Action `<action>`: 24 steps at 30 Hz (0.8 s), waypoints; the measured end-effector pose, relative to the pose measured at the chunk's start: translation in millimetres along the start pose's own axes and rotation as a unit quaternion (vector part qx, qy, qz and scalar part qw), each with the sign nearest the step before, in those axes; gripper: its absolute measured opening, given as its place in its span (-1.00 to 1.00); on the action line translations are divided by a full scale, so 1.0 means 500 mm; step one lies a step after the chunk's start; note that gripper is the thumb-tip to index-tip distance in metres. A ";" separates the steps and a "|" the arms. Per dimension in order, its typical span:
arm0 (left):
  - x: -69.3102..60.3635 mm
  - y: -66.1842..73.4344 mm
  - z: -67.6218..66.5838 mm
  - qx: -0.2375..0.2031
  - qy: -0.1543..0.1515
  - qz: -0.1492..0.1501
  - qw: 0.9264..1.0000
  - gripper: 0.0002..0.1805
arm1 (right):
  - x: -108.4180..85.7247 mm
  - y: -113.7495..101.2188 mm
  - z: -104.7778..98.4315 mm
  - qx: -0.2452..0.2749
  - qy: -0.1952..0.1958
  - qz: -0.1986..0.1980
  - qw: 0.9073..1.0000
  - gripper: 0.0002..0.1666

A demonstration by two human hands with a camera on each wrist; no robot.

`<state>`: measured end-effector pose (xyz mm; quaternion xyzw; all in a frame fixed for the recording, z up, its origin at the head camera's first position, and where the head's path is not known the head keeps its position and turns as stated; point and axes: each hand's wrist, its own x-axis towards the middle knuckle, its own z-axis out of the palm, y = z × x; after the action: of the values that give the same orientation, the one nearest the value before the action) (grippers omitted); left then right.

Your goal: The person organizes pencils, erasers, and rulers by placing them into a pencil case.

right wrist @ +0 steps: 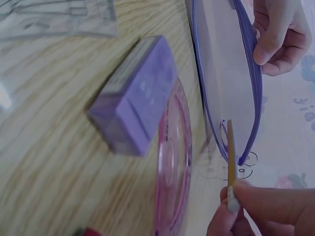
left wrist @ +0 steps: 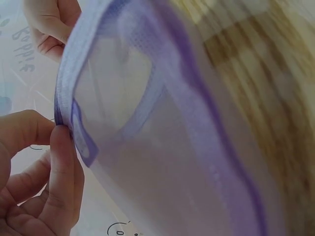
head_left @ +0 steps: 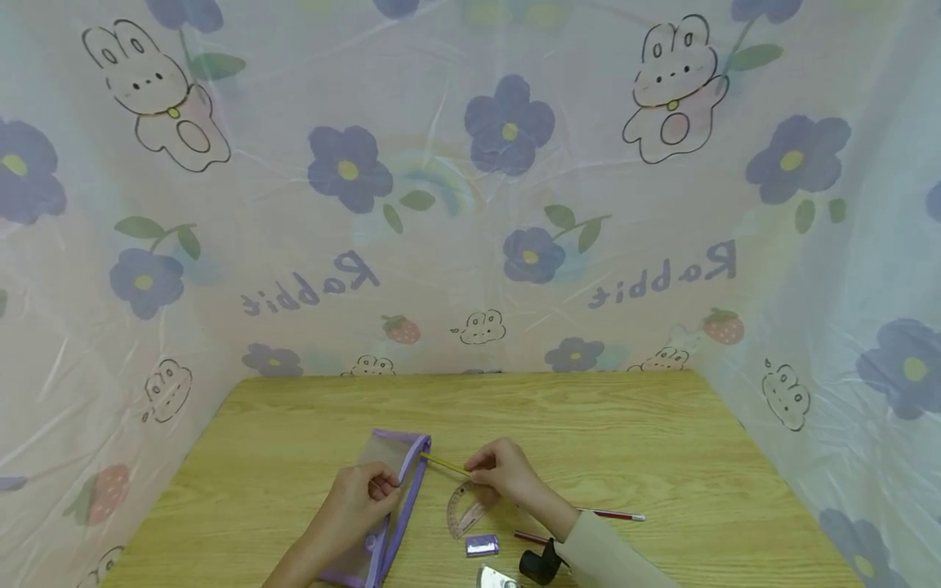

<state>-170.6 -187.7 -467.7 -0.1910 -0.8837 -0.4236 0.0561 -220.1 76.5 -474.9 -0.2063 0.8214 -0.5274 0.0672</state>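
A translucent pencil case (head_left: 384,451) with purple edging lies on the left part of the table, its zip open. My left hand (head_left: 360,500) pinches the zip edge between thumb and finger, as the left wrist view shows close up, and the mouth gapes. My right hand (head_left: 507,472) pinches a yellow pencil (right wrist: 231,157) near its white-tipped end. The pencil's other end reaches into the case's mouth at the far corner. Below the right hand is a clear pinkish protractor (head_left: 457,516), and nearer me a purple-wrapped eraser (head_left: 482,545).
A clear ruler-like plastic piece (head_left: 496,578) lies at the near edge. A red-striped pencil (head_left: 621,515) and another dark red stick (head_left: 531,537) lie by the right forearm. A black device (head_left: 540,563) is at the right wrist. Patterned curtains (head_left: 441,245) enclose the table.
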 end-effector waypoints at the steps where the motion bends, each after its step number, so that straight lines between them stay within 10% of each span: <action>1: 0.000 0.000 0.000 -0.001 -0.001 0.001 1.000 -0.92 | 0.001 0.000 0.001 0.001 0.001 0.000 1.000 -0.93; 24: 0.000 -0.002 0.004 -0.013 -0.010 -0.011 1.000 -0.91 | 0.014 -0.013 0.034 0.011 0.024 0.020 0.999 -0.94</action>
<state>-170.8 -186.6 -469.8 -0.1861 -0.8805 -0.4341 0.0402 -219.3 56.9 -475.9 -0.1765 0.8210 -0.5396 0.0603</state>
